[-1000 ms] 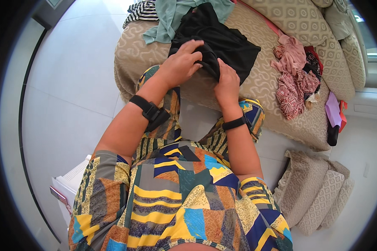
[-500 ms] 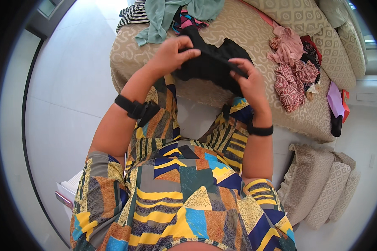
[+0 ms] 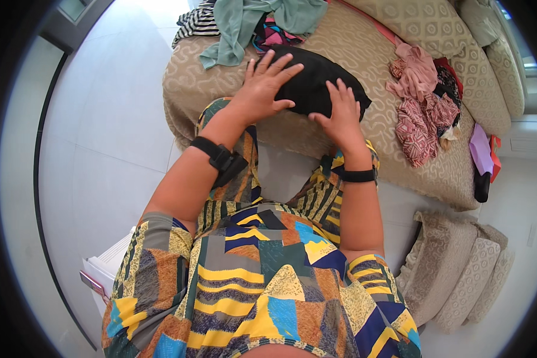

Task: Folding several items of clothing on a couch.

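A black cloth garment point(image 3: 313, 74), folded into a long bundle, lies on the patterned beige sofa seat point(image 3: 212, 92) in front of me. Its exact kind cannot be made out. My left hand point(image 3: 265, 86) rests on its left end, palm down with the fingers spread. On its right part lies my right hand point(image 3: 343, 113), also flat with fingers apart. Neither hand grips the cloth. Just beyond the garment are a pale green cloth point(image 3: 235, 30) and a pink, blue and black patterned piece point(image 3: 274, 34).
A black-and-white striped cloth point(image 3: 196, 25) lies at the far left of the seat. To the right is a heap of pink and red patterned clothes point(image 3: 423, 107), near a lilac item point(image 3: 480, 148). Beige cushions point(image 3: 450, 271) stand on the floor at lower right.
The black garment, held up between both hands before, now lies folded on the seat. Both hands have let go of its edge and spread flat on top of it.
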{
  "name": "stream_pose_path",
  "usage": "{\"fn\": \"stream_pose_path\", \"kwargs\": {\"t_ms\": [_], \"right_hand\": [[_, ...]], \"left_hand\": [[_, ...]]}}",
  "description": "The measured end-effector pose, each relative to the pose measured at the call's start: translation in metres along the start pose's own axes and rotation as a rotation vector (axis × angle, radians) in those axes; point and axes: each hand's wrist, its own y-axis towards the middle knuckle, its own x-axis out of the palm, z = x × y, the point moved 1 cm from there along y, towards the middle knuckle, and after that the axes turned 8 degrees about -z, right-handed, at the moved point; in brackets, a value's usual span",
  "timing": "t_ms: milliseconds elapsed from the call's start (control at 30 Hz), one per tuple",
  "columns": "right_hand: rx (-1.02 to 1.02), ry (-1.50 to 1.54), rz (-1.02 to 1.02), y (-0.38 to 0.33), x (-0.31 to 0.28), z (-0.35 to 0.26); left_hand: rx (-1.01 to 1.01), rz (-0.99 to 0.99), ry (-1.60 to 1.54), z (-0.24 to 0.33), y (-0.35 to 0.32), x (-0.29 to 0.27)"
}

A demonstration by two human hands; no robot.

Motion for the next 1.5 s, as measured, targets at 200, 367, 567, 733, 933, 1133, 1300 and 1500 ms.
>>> {"fn": "stream_pose_path", "kwargs": {"t_ms": [200, 367, 567, 733, 933, 1133, 1300, 1500], "right_hand": [[0.112, -0.137, -0.198, 0.011, 0.002, -0.010], [0.041, -0.226, -0.169, 0.008, 0.011, 0.004], [-0.061, 0.198, -0.070, -0.008, -0.021, 0.005], [0.058, 0.889, -0.275, -0.030, -0.048, 0.008], [0.101, 1.674, -0.231, -0.038, -0.067, 0.010], [0.327, 1.194, 0.171, -0.026, -0.045, 0.021], [0.055, 1.045, -0.129, -0.031, -0.034, -0.032], [-0.129, 1.384, -0.438, -0.035, -0.020, -0.052]], "left_hand": [[-0.082, -0.175, 0.027, -0.003, 0.001, 0.007], [-0.119, -0.221, 0.126, -0.003, -0.001, 0.009], [-0.099, -0.169, -0.033, -0.002, -0.002, 0.002], [-0.009, -0.089, -0.376, -0.014, -0.004, 0.002], [-0.460, -0.480, -1.317, -0.003, -0.011, -0.038], [-0.330, -0.325, -1.358, -0.039, -0.020, -0.012], [-0.607, -0.534, -1.934, -0.039, -0.015, -0.008], [-0.303, -0.370, -2.071, -0.044, -0.025, 0.006]]}}
